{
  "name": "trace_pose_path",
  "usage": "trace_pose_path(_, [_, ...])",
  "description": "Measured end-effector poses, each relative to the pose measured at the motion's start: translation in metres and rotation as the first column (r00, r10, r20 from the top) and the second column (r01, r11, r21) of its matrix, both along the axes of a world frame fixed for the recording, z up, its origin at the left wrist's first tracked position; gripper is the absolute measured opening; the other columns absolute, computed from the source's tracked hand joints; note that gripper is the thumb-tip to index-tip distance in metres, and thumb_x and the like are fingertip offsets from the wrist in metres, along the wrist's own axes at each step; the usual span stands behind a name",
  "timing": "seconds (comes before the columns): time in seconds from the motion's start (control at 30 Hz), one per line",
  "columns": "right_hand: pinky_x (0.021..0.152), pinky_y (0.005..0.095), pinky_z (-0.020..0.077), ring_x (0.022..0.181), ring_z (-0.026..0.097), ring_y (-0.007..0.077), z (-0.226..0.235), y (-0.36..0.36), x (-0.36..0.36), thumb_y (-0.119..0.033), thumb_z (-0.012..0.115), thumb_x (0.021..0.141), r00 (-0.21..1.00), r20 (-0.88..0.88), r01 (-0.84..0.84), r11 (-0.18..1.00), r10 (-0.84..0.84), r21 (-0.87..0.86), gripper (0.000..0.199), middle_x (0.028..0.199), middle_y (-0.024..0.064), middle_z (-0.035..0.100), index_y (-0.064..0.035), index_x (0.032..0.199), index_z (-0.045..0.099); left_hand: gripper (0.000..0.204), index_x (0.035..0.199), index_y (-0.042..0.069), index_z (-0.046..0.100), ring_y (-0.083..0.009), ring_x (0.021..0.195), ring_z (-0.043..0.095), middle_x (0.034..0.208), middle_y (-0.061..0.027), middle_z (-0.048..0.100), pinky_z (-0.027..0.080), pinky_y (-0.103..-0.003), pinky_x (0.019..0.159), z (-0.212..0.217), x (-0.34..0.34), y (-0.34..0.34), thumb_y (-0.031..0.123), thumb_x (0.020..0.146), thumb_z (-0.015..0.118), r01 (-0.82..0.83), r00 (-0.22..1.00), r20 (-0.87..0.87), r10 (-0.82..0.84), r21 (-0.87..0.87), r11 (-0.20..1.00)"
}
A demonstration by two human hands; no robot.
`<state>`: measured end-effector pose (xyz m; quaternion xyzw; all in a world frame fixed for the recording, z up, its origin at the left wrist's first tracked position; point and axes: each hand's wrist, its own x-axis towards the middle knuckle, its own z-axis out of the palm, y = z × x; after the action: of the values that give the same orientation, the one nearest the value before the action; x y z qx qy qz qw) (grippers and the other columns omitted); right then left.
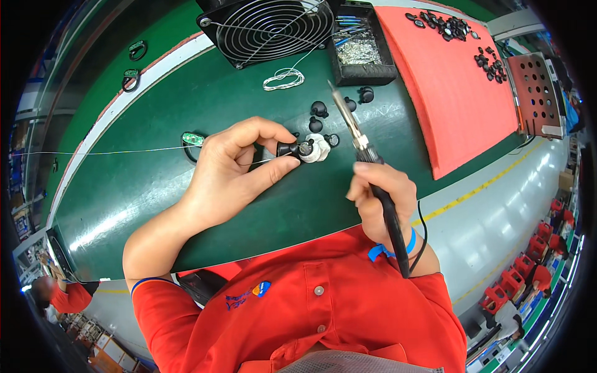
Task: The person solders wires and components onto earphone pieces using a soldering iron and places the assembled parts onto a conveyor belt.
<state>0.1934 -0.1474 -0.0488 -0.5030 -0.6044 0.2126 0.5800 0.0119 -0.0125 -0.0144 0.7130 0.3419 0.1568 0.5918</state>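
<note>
My left hand [233,168] pinches a small black round part [286,149] between thumb and fingers. The part's end sits against a white putty-like lump [320,149] on the green bench. A thin solder wire [112,152] runs in from the left and passes under my left hand, its tip showing near the thumb. My right hand [387,196] is closed around the black handle of a soldering iron [368,152], whose metal tip points up and away, apart from the part. Several loose black parts [319,109] lie just beyond the lump. Left of my hand is a black band-shaped piece with a green circuit board [192,138].
A black fan [273,31] stands at the back, a looped white cord [284,79] before it. Beside it is a black tray [367,76] with metal shavings and blue-handled tools. A pink foam mat [448,105] carries many black parts. Further right stands a perforated metal box [536,90].
</note>
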Motion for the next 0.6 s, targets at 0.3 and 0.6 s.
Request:
trace_pose_path(0.3, [0.039, 0.0260, 0.0344, 0.042, 0.046, 0.0153, -0.005, -0.015, 0.002, -0.012, 0.072, 0.072, 0.985, 0.112, 0.110, 0.980, -0.130, 0.164, 0.026, 0.055, 0.0029, 0.050, -0.0020, 0.092, 0.060, 0.023, 0.099, 0.008, 0.064, 0.0015, 0.050, 0.023, 0.077, 0.0073, 0.051, 0.019, -0.017, 0.043, -0.005, -0.001, 0.002, 0.007, 0.078, 0.071, 0.006, 1.000, 0.028, -0.006, 0.009, 1.000])
trace_pose_path(0.6, [0.037, 0.0258, 0.0336, 0.037, 0.044, 0.0151, -0.003, -0.013, 0.001, -0.006, 0.066, 0.070, 0.983, 0.131, 0.107, 0.976, -0.133, 0.190, 0.018, 0.050, 0.0024, 0.047, -0.0007, 0.086, 0.060, 0.023, 0.100, 0.008, 0.064, 0.0016, 0.049, 0.023, 0.078, 0.0070, 0.052, 0.018, -0.017, 0.042, -0.008, -0.001, 0.003, 0.007, 0.077, 0.071, 0.000, 1.000, 0.027, 0.000, -0.003, 1.000])
